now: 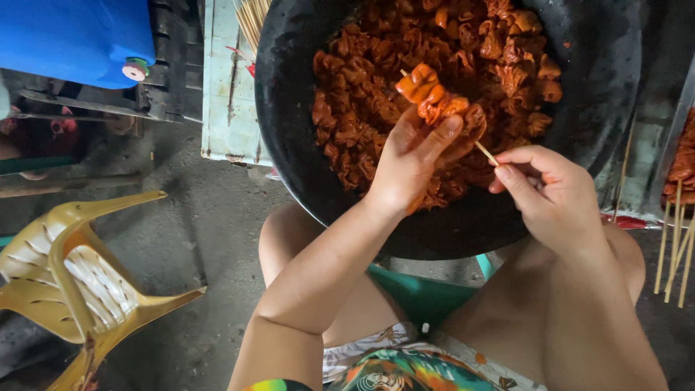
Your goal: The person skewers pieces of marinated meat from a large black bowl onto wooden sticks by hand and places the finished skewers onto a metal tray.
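A large black pan [289, 145] holds many reddish-orange marinated meat pieces [376, 58]. Over it my left hand [409, 163] pinches folded meat pieces [433, 94] that are threaded on a thin bamboo skewer [485, 152]. My right hand [554, 195] grips the skewer's lower end with thumb and fingers. The skewer slants up to the left, its tip poking out past the meat. Both hands hover above the pan's near side, over my bare knees.
Finished skewers [680, 217] lie at the right edge, bare sticks [251, 18] at the top. A pale wooden board [228, 94] lies under the pan, a blue container [72, 36] top left, an overturned yellow plastic chair [79, 275] on the concrete floor, a green stool [420, 293] beneath me.
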